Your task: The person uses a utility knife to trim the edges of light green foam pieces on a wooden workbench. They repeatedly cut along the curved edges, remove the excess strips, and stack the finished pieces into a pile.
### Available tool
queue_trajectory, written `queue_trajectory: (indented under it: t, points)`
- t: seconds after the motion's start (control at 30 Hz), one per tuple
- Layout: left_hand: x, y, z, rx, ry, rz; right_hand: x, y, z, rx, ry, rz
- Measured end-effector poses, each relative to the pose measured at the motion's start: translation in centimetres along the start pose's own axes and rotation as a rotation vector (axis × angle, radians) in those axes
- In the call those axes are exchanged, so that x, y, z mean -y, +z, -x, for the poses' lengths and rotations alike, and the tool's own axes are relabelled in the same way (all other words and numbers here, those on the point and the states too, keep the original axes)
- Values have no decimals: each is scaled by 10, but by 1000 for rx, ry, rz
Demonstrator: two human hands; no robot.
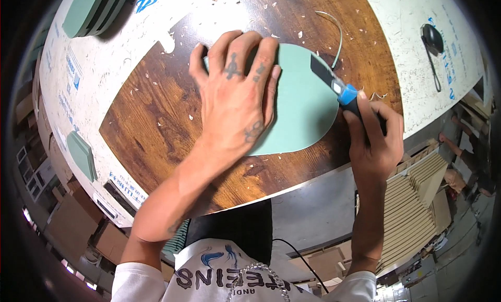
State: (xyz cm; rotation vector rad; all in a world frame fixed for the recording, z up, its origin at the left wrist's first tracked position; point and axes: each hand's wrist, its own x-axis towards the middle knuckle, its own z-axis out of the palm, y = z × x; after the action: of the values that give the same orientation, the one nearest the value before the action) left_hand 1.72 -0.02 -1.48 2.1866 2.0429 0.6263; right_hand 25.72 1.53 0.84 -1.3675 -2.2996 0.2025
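Fingers of the left hand lie spread flat on a green sheet; at its right edge, the right hand is clamped around a blue-tipped knife.

Left hand hides much of green sheet.

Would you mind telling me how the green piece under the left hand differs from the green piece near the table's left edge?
The green piece under the left hand is large and lies on the brown wood, pinned by the left hand, with the utility knife in the right hand at its edge. The green piece near the left edge is smaller, untouched, on the white surface. Both are pale green with rounded outlines.
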Motion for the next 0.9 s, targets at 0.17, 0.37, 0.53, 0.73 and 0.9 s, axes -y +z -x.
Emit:
queue_trajectory:
  t: [0.17,0.37,0.53,0.73,0.9]
  points:
    - [23,-16,-47,132,471,60,15,-25,57,133,102,30]
    - [-1,2,0,-72,-107,-5,28,-26,63,86,176,45]
    - [5,-3,5,-118,-28,61,26,-21,53,98,129,70]
    - [7,-8,1,-128,-23,87,4,6,-6,-52,-31,6]
    - [24,2,-15,-142,117,206,-7,-9,0,39,-89,-47]
